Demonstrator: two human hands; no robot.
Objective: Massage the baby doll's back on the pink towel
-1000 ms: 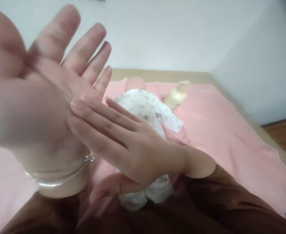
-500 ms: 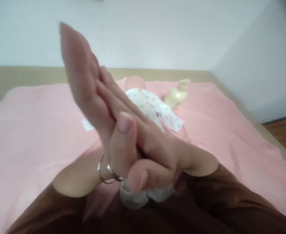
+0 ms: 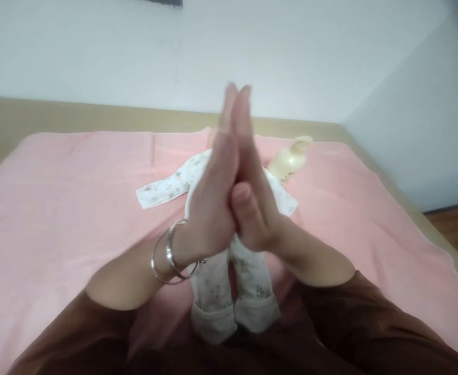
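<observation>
Both your left hand [image 3: 212, 200] and right hand [image 3: 256, 195] are straightening, pressing together, gripping nothing visible above white patterned clothing [image 3: 212, 286].

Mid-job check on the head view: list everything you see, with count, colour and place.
Printed fabric outfit with long sleeves and cuffed legs: one, white, on the pink cloth, partly behind the hands
Plastic-looking pump bottle: one, pale yellow, beyond the outfit's right sleeve
Rounded form: one, pinkish, mostly hidden behind the fingers
Large cloth: one, pink, under the outfit
Flat surface: one, tan, under the cloth
Walls: two, pale, behind and right
Floor: brown, far right
Unclear object: one, dark, top edge
Metal loops: two, silver, left wrist
Sleeves: two, brown, both arms
Left hand, right hand: bare, centre, palms together
</observation>
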